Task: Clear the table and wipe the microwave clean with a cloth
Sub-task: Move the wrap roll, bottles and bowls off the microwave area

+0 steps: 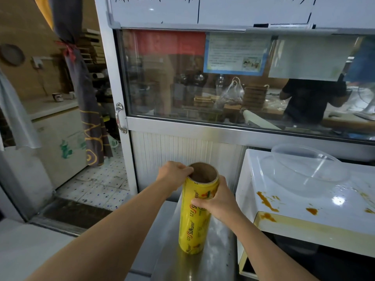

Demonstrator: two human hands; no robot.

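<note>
Left hand [174, 173]: fingers hooked over the top rim of the upright yellow cling-film roll [196, 216], pinching it.
Right hand [218, 199]: wrapped around the roll's upper side, just below the left grip.
Roll: stands on the steel table [213, 250].
White microwave [304, 209]: right of the grip, orange-stained, clear glass bowl [304, 165] on top.

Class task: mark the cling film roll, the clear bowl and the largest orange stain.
cling film roll [193, 220], head view, yellow label.
clear bowl [308, 159], head view, near wall.
orange stain [266, 201], head view, streak's middle.
</note>
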